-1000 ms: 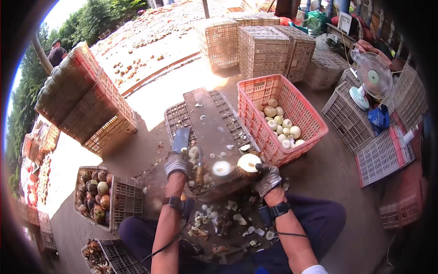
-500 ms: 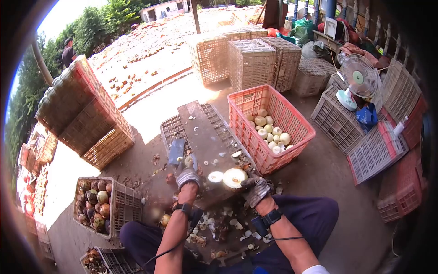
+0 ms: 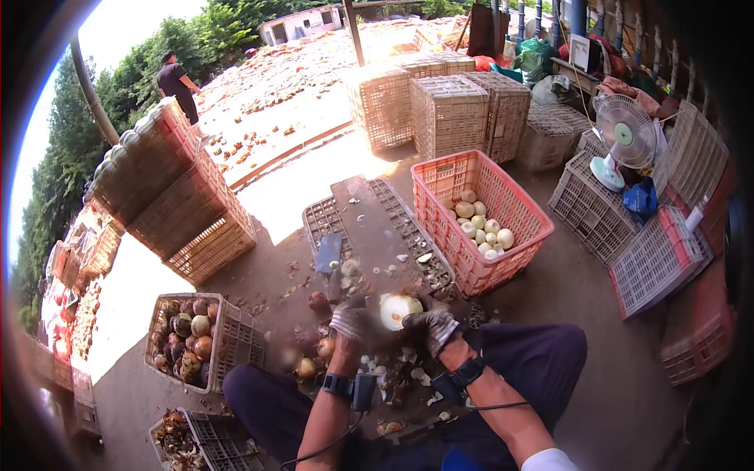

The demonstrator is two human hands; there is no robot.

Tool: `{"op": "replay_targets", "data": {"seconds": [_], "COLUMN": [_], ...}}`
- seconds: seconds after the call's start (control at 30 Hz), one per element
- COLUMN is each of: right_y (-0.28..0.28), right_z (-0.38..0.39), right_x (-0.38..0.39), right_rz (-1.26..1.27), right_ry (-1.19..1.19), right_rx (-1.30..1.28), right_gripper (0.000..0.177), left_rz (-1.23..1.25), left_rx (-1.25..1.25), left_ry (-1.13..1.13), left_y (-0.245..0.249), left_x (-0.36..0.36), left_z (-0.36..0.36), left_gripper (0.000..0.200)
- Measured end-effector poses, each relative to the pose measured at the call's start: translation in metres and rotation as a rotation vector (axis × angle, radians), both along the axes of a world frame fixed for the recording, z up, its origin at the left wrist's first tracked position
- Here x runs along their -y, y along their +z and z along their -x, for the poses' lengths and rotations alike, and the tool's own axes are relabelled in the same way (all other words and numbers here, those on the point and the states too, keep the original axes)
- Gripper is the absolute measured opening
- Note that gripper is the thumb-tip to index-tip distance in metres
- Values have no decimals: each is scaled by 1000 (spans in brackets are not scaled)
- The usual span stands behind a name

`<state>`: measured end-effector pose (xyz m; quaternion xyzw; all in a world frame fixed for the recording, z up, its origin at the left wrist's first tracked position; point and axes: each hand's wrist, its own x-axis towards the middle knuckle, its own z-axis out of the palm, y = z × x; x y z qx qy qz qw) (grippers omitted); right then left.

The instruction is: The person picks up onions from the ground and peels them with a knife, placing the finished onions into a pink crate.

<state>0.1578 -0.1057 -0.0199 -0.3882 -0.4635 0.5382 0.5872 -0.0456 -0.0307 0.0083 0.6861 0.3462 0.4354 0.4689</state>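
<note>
My left hand (image 3: 349,320), in a grey-striped glove, is closed round the handle of a cleaver (image 3: 328,253). Its broad blade points away from me over the wooden board (image 3: 367,228). Opposite, my gloved right hand (image 3: 433,326) grips a white peeled onion (image 3: 399,312) from its right side, above the near end of the board. Part of my right fingers is hidden behind the onion. Unpeeled onions (image 3: 306,367) lie by my left wrist, and pale peel scraps (image 3: 420,377) are scattered below my hands.
Right of the board stands a red crate (image 3: 518,255) with peeled onions. On the left are a crate (image 3: 236,345) of unpeeled onions and a crate (image 3: 216,439) beside peel waste. Tall crate stacks (image 3: 181,212), a fan (image 3: 624,133) and a distant person (image 3: 177,82) are farther off.
Everything has shifted rightward in view as the camera turned. A white cut face beside the onion no longer shows. My hands are lower against the board, still holding the cleaver and onion.
</note>
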Motion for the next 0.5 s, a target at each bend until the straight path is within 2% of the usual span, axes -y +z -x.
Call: {"op": "replay_targets", "data": {"seconds": [0.03, 0.07, 0.13, 0.2, 0.23, 0.27, 0.3, 0.37, 0.43, 0.47, 0.5], "right_y": [-5, -10, -13, 14, 55, 66, 77, 81, 100, 110, 109], "right_z": [3, 6, 13, 23, 28, 30, 31, 31, 33, 32, 30], "right_x": [3, 5, 12, 22, 31, 35, 39, 47, 56, 57, 55], "right_rz": [-53, -107, -172, 97, 374, 462, 550, 410, 391, 410, 355], "right_ry": [5, 7, -9, -33, -42, -37, -36, -30, -61, -84, -98], "right_rx": [66, 131, 241, 24, -244, -303, -364, -153, -110, -129, 35], "right_gripper": [72, 73, 74, 75, 76, 78, 79, 81, 83, 83, 83], "left_rz": [-328, -222, -203, -265, -337, 110, 181, 331, 95, 109, 122], "left_rx": [-240, -230, -204, -169, -148, 159, 224, 349, 135, 89, 42], "left_ry": [105, 139, 156, 188, 211, 149, 127, 79, 34, 21, 8], "left_y": [4, 6, 17, 23, 22, 41, 49, 57, 57, 64, 70], "left_x": [11, 28, 49, 67, 73, 88, 92, 97, 93, 92, 92], "left_z": [-3, -4, -8, -13, -15, -16, -15, -13, -5, -3, -1], "left_gripper": [17, 17, 18, 20, 21, 27, 26, 25, 22, 20, 19]}}
